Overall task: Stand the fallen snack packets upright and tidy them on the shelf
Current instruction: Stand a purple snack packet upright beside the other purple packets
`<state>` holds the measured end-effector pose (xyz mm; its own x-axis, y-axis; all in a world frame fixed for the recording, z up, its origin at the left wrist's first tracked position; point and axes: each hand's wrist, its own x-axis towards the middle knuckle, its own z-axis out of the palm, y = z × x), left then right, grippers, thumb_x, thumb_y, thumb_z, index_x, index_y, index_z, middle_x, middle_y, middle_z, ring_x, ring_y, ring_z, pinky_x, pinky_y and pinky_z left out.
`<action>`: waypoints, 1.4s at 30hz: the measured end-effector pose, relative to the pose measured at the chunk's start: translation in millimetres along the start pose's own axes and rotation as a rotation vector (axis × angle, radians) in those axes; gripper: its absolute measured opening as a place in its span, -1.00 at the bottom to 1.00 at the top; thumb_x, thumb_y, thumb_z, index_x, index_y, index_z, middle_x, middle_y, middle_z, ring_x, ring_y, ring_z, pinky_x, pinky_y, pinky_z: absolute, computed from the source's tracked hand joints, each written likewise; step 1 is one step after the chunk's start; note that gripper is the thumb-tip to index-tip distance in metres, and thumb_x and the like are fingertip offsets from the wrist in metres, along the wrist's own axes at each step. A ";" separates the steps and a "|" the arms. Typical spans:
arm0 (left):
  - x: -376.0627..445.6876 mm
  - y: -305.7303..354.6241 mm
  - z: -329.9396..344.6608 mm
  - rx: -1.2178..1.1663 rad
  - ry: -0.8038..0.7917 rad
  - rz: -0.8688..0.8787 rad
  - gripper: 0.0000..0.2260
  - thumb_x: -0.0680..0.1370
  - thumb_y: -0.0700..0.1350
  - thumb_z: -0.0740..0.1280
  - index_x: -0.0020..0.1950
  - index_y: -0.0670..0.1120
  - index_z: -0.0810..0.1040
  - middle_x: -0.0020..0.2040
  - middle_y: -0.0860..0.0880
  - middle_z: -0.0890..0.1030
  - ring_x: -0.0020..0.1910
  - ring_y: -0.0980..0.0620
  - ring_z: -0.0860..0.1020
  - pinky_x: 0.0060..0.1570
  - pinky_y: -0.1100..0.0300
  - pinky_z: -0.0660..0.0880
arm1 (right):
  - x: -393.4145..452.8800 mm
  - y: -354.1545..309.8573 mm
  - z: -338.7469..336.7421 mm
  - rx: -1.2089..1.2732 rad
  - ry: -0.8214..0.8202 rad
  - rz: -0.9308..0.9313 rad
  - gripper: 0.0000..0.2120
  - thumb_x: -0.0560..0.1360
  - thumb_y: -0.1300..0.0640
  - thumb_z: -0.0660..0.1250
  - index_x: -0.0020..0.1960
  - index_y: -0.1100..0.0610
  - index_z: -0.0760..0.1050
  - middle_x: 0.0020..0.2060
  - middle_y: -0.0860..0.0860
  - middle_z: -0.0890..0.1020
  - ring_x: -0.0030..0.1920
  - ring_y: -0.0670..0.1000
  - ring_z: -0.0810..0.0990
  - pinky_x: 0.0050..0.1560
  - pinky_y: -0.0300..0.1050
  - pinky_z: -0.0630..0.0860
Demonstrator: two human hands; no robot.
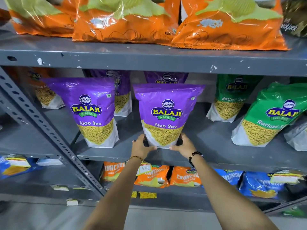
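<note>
A purple Aloo Sev packet (167, 113) stands upright near the front of the grey middle shelf (207, 156). My left hand (142, 146) grips its lower left corner and my right hand (183, 144) grips its lower right corner. A second purple Aloo Sev packet (93, 110) stands upright to the left, apart from my hands. Two more purple packets (123, 90) stand behind in shadow. Green Ratlami Sev packets (269, 117) stand upright on the right.
Large orange chip bags (126, 19) lie on the top shelf. Orange (152, 176) and blue (260, 185) snack packets fill the lower shelf. A perforated metal upright (41, 123) slants across the left. A silver packet (297, 136) sits at the far right edge.
</note>
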<state>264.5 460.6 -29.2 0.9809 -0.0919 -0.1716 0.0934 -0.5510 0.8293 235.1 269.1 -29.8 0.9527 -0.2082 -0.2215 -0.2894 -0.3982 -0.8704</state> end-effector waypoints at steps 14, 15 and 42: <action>-6.1 7.9 -4.9 0.005 0.020 -0.022 -0.56 0.38 -0.15 0.50 0.18 -0.22 0.46 0.20 -0.18 0.62 0.18 -0.17 0.56 0.23 -0.06 0.49 | -7.3 -6.0 0.2 -0.071 0.036 0.004 -0.40 0.27 0.16 0.53 0.26 0.13 0.40 0.18 0.10 0.60 0.19 0.13 0.54 0.06 -0.12 0.45; -6.3 7.9 -5.0 0.008 0.021 -0.021 -0.56 0.38 -0.15 0.51 0.18 -0.22 0.46 0.20 -0.18 0.62 0.18 -0.18 0.56 0.24 -0.08 0.49 | -7.5 -6.1 -0.1 -0.076 0.037 0.003 -0.40 0.27 0.16 0.53 0.25 0.13 0.40 0.18 0.10 0.60 0.19 0.12 0.54 0.05 -0.13 0.45; -37.3 -39.2 -6.9 -0.057 0.464 0.034 -0.46 0.42 -0.14 0.47 0.36 -0.11 0.37 0.32 -0.14 0.49 0.31 -0.14 0.43 0.27 -0.04 0.43 | -9.5 -7.2 -1.9 -0.045 -0.017 0.018 -0.33 0.22 0.15 0.57 0.26 0.10 0.37 0.19 0.05 0.58 0.17 0.06 0.52 0.05 -0.16 0.40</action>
<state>225.5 491.4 -51.7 0.9551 0.2786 0.1008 0.0568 -0.5061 0.8606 228.0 272.2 -20.6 0.9486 -0.2006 -0.2448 -0.3101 -0.4344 -0.8457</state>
